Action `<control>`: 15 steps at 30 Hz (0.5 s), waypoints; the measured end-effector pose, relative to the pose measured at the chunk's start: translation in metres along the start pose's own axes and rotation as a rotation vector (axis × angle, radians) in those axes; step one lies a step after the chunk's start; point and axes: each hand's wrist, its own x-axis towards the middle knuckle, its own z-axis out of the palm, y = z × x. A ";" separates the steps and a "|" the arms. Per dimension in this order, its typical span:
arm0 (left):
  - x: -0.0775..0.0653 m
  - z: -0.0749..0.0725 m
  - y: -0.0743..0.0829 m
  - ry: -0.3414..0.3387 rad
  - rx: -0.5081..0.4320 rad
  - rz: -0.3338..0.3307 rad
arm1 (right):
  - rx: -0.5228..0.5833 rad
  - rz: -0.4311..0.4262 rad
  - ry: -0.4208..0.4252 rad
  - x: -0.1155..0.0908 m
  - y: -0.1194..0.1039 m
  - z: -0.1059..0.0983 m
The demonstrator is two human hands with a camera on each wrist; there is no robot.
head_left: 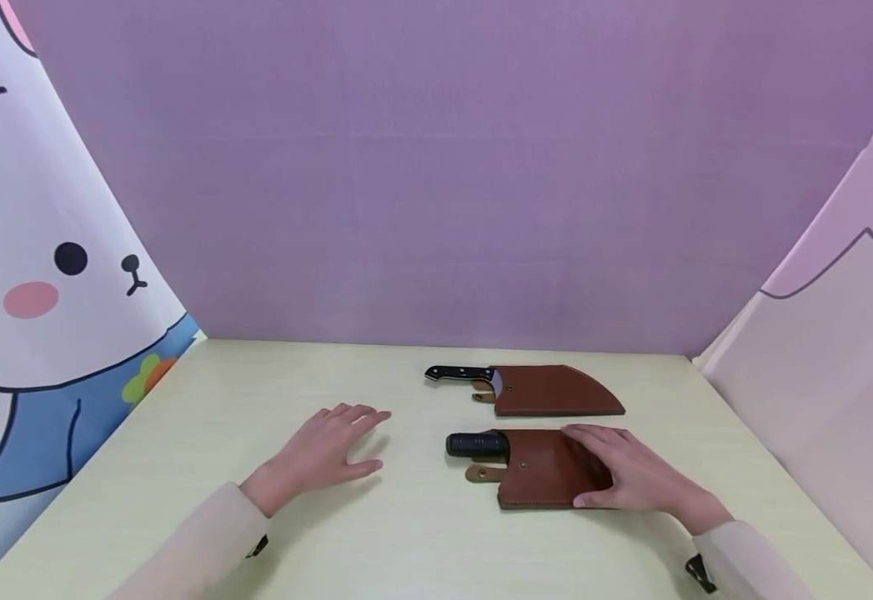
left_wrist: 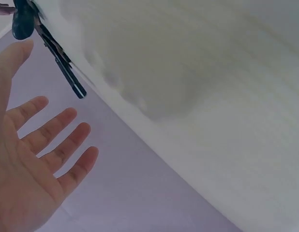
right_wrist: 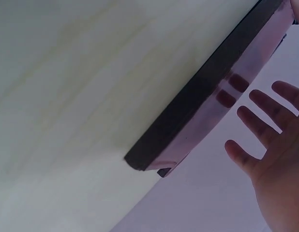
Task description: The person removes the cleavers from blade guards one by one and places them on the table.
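Observation:
A cleaver in a brown leather sheath (head_left: 544, 479) lies flat on the table, its thick black handle (head_left: 472, 444) pointing left. My right hand (head_left: 642, 473) is spread over the sheath's right part, thumb by the near edge and fingers by the far edge. In the right wrist view those fingers (right_wrist: 258, 125) look straight and apart beside the glossy sheath (right_wrist: 207, 111); whether they touch it I cannot tell. Left of the handles, my left hand (head_left: 323, 450) hovers over the table with fingers extended, holding nothing. Its palm (left_wrist: 28, 174) faces the left wrist camera.
Behind the nearer cleaver lies a second knife in a brown curved sheath (head_left: 556, 392), with a riveted black handle (head_left: 459, 372). A snap strap (head_left: 484, 474) sticks out from the nearer sheath. A purple backdrop (head_left: 436, 183) and printed side panels (head_left: 68, 333) surround the pale table (head_left: 406, 542).

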 end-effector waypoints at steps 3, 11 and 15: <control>0.006 0.001 0.006 -0.004 -0.006 0.009 | 0.002 0.010 -0.012 0.001 -0.001 0.000; 0.021 0.003 0.021 -0.010 -0.037 0.038 | 0.029 0.024 -0.039 0.003 -0.001 0.003; 0.029 0.008 0.028 -0.030 -0.052 0.052 | 0.043 0.020 -0.040 0.004 0.001 0.004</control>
